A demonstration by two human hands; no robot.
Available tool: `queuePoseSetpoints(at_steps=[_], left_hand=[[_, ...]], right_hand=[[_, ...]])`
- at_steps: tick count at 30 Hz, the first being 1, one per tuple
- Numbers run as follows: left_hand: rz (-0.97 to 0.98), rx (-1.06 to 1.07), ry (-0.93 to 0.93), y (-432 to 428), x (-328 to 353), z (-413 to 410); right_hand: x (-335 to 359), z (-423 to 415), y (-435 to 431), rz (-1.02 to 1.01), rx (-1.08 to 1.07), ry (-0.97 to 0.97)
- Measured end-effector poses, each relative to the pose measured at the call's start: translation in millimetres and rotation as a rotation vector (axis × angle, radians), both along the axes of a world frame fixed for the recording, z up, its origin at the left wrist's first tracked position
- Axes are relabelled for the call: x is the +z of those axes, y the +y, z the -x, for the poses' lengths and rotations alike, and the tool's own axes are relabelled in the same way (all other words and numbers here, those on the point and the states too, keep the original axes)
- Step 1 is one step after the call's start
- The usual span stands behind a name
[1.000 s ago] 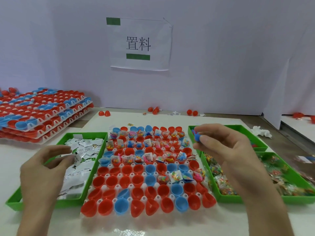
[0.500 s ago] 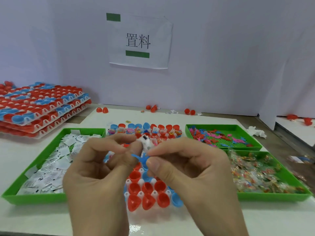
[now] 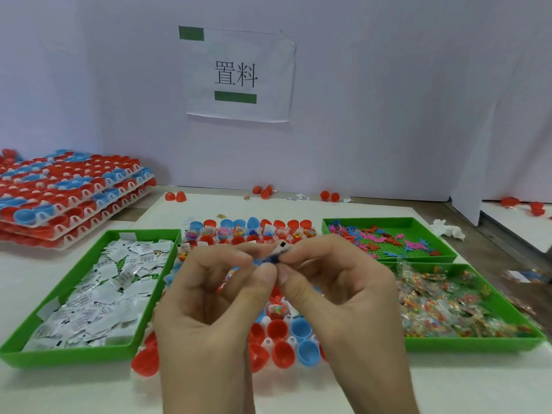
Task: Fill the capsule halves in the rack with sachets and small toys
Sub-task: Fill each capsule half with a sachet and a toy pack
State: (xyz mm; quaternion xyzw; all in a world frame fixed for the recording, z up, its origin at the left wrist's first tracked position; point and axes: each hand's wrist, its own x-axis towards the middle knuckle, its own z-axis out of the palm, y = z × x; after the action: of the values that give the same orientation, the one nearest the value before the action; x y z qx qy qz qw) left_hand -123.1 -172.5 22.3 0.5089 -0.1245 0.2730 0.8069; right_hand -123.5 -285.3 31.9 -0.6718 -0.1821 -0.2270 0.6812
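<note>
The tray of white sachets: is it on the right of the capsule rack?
No, the tray of white sachets lies to the left of the capsule rack.

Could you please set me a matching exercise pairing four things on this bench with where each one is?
Things
1. white sachets
2. loose flat toys
3. clear packets
4. blue toy piece

Places
A. far right green tray
B. pinched between the left hand and the right hand
C. left green tray
D. near right green tray

Pairs: 1-C, 2-A, 3-D, 4-B
</note>
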Motion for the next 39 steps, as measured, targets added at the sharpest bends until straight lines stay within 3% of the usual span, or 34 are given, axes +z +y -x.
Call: queuePoseSetpoints(at_steps=[6,9,12,14,16,24,29,34,39], left_hand=[[0.196,-0.084,0.076,5,3,3],[0.182,-0.106,0.067,11,12,3],[0.133,-0.125,0.078,17,13,3],[0.116,-0.116,0.084,16,12,1],[0.118,-0.131,0.082,14,9,1],[0.077,-0.074,0.096,18,9,4],[0.077,-0.071,0.096,20,10,4],[0.040,-0.020,0.064,17,10,3],[-0.001,0.057,0.044,14,9,4]], right_hand=[[0,-3,-21,0.109,0.145,0.036],[-19,-23,-56,0.311,-0.165,0.162],[-46,-41,-95,0.566,-0.490,0.427],[-65,-48,-112,0.699,-0.547,0.615],[-76,-53,-116,0.738,-0.541,0.671],[-82,-59,-110,0.513,-0.607,0.550],[-71,-55,-100,0.237,-0.650,0.374],[-34,-36,-64,0.040,-0.305,0.201],[-4,-8,-15,-0.014,0.030,0.102]])
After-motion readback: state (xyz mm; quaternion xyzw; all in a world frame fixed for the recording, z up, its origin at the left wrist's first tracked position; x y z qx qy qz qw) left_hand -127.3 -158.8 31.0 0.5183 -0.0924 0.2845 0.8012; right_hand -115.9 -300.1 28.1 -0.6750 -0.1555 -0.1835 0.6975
